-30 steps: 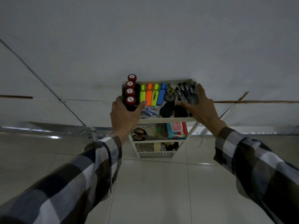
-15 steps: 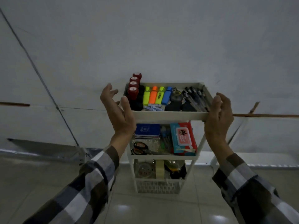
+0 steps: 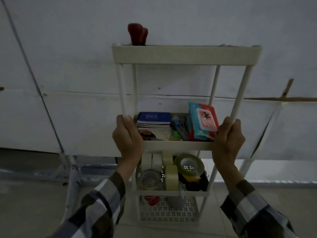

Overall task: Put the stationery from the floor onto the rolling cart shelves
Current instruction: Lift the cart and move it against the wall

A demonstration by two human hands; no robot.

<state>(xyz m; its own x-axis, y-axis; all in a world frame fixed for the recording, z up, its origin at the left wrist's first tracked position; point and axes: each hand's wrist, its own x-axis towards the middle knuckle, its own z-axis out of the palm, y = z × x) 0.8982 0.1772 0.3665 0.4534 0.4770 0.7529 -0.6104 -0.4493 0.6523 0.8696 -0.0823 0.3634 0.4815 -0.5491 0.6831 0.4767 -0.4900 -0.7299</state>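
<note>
- Left hand (image 3: 127, 138) is wrapped round the cart's front-left post where it meets the middle shelf, fingers curled and thumb up along the post.
- Rolling cart (image 3: 186, 54) stands on the tiled floor against a pale wall, and its shelves are loaded: red-capped bottles (image 3: 137, 34) poke above the top tray's rim at its left end.
- On the middle shelf, between the hands, lie blue notebooks (image 3: 154, 118), some pens and a red packet (image 3: 204, 122) leaning at the right; scissors (image 3: 147, 133) sit just beside the left hand.
- Below that, tape rolls (image 3: 169, 170) stand on the lower shelf.
- Right hand (image 3: 228, 140) grips the front-right post in the same way, at the same height.
- No stationery shows on the visible floor, so loading looks finished; this step seems to be steadying or shifting the cart.
- Any next move calls for an even, level pull or push with both hands, since the tall bottles on top could topple if it tilts.
</note>
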